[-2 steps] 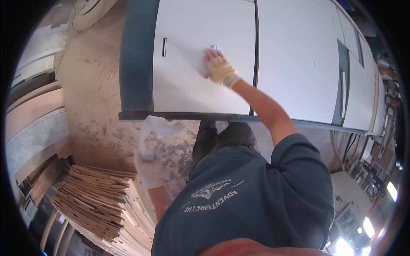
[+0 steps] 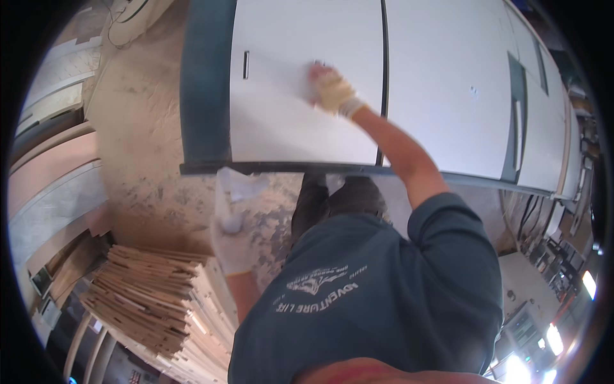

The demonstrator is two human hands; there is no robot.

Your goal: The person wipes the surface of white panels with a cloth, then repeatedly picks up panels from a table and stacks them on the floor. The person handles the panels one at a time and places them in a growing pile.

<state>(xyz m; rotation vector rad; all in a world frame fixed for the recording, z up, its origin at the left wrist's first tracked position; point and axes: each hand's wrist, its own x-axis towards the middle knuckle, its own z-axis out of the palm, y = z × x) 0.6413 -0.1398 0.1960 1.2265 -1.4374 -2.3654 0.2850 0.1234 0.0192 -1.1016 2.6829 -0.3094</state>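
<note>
My right hand (image 2: 334,89), in a cream knitted glove with bare fingertips, presses on a white panel (image 2: 307,131). Its fingers are bent together over a small printed mark (image 2: 318,63), mostly covered by them. Whether anything is pinched there is hidden by blur. Lower down on the left, my left hand (image 2: 235,246) in a whitish glove is closed round a pale, whitish thing (image 2: 238,185) with a wide top. That thing is smeared and its kind is unclear. It hangs near the panel's dark front edge (image 2: 281,168).
A second white panel (image 2: 441,115) lies to the right, with a small mark on it. The left panel has a narrow slot handle (image 2: 246,64) and a dark teal strip (image 2: 206,89) beside it. Stacked wooden strips (image 2: 141,294) stand lower left; boards (image 2: 57,160) line the left side.
My right hand has slid slightly farther up the panel, its fingers more bent and covering more of the mark. My left hand and the pale thing have shifted a little right.
</note>
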